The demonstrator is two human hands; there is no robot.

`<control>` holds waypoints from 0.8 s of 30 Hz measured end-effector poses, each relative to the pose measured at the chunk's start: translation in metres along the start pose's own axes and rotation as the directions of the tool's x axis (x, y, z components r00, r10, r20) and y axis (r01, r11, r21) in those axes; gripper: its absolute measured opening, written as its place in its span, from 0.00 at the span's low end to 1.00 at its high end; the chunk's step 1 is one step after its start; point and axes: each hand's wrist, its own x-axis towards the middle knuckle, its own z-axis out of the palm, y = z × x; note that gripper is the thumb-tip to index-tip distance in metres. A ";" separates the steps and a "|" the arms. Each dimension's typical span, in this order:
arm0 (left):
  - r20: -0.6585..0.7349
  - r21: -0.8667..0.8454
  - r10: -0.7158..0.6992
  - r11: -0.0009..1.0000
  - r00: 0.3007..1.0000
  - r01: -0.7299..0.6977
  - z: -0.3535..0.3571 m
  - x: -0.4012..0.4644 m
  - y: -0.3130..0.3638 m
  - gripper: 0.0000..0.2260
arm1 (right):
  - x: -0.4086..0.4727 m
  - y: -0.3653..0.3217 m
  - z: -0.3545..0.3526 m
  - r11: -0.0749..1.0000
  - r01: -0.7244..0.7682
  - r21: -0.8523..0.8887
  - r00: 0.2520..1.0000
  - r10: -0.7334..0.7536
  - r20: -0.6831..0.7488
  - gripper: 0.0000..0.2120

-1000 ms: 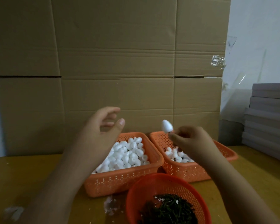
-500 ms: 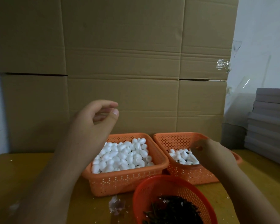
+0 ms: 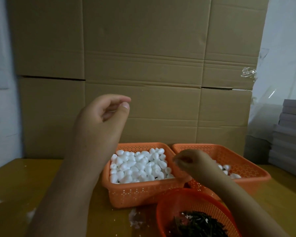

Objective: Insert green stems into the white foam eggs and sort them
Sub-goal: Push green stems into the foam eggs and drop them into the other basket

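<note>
Both hands hold nothing, left hand (image 3: 102,117) loosely curled, right hand (image 3: 190,161) blurred; rushing could topple the stem basket (image 3: 162,209).

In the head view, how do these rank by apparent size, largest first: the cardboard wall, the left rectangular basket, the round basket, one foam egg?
1. cardboard wall
2. left rectangular basket
3. round basket, though it is cut off by the frame edge and nearer the camera, so this place is unsure
4. one foam egg
</note>
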 end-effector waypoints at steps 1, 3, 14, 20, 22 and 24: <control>-0.004 -0.010 -0.002 1.000 1.000 0.002 -0.001 0.001 0.000 0.06 | 0.007 -0.011 0.009 1.000 0.019 -0.015 0.996 -0.018 0.090 0.07; 0.000 -0.013 0.001 1.000 1.000 -0.001 -0.002 0.001 0.000 0.07 | 0.024 -0.031 0.027 0.999 0.022 -0.031 0.960 -0.012 0.278 0.11; 0.029 -0.030 -0.019 0.999 0.999 0.020 -0.006 0.004 0.001 0.08 | 0.073 -0.048 0.102 0.850 -0.036 -0.525 0.850 0.302 0.431 0.34; 0.106 -0.010 -0.020 1.000 0.994 0.021 -0.003 0.001 0.000 0.08 | 0.059 -0.039 0.070 0.994 -0.072 -0.077 0.961 0.090 0.263 0.07; 0.158 0.008 -0.024 1.000 0.987 0.023 -0.002 -0.001 0.000 0.07 | 0.045 -0.041 0.046 0.978 -0.058 0.200 0.993 0.035 0.115 0.09; 0.207 0.015 -0.033 0.999 0.978 0.030 0.004 -0.003 0.001 0.07 | 0.025 -0.042 0.023 0.836 -0.072 0.543 0.997 0.050 0.055 0.07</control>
